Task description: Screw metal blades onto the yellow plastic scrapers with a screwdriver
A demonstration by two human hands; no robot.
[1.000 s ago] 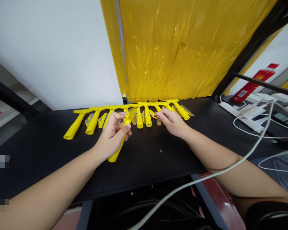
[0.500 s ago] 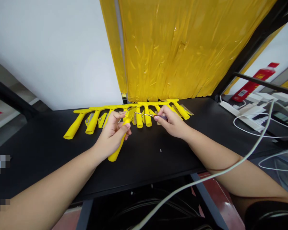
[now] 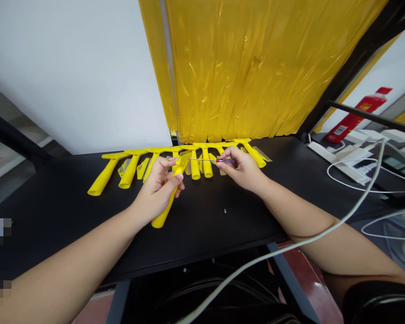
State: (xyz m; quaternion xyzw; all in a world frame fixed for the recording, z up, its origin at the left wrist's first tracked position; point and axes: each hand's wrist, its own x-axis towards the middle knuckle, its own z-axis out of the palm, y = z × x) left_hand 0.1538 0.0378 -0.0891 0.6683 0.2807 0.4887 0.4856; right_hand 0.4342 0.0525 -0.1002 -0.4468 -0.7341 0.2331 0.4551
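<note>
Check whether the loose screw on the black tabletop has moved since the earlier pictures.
No. Judged against the black tabletop, the loose screw lies in the same spot, with no visible shift.

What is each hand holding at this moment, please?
Left hand: closed, holding a yellow handled piece.
Right hand: closed, holding a screwdriver, its shaft pointing toward that piece.

Bare left forearm (image 3: 77, 258) slanting in from near left, left hand (image 3: 159, 190) curled in a grip, bare right forearm (image 3: 310, 220) from near right, right hand (image 3: 245, 169) pinching, hands apart
</note>
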